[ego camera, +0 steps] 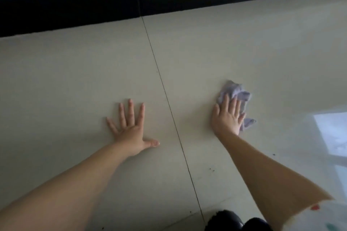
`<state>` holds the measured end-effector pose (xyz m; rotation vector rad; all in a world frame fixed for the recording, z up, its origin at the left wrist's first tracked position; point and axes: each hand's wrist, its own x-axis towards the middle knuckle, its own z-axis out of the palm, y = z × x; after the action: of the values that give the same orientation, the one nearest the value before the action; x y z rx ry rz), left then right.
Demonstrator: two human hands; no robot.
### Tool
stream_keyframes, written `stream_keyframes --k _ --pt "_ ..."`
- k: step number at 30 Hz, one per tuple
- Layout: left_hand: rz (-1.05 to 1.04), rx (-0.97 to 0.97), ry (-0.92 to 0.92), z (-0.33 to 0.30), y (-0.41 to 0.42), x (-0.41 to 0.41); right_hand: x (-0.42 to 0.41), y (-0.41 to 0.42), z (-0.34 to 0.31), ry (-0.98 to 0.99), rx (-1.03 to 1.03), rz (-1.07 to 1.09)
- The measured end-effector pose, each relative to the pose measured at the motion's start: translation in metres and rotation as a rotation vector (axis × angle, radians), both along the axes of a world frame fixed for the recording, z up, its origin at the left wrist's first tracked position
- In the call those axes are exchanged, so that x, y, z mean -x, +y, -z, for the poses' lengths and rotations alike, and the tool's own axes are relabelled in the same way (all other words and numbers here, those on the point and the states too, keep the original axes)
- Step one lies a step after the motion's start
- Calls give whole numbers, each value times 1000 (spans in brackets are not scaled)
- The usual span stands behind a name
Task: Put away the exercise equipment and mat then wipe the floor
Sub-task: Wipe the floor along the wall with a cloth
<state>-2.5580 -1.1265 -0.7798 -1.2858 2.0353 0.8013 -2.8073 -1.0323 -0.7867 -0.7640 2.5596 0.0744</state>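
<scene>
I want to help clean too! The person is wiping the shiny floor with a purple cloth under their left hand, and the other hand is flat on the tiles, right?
Nearly. The head view shows the crumpled purple cloth under the right hand, not the left. The left hand is the one flat on the pale glossy tiled floor, fingers spread.

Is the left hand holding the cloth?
No, the left hand lies flat and spread on the bare floor, while the cloth sits under the right hand across the tile seam.
</scene>
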Motion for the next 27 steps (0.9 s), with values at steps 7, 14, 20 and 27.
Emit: stream_keyframes --k 7,14,20,27 --pt "-38 -19 -35 3 4 1 -48 -83 10 -96 43 -1434" --pt "-52 -8 -41 0 1 3 40 -168 -1 5 -84 -1136" --pt "-104 36 5 -5 4 3 -28 -49 12 -50 111 -1494" --pt "-381 212 65 -4 6 49 -24 -101 19 -57 110 -1534"
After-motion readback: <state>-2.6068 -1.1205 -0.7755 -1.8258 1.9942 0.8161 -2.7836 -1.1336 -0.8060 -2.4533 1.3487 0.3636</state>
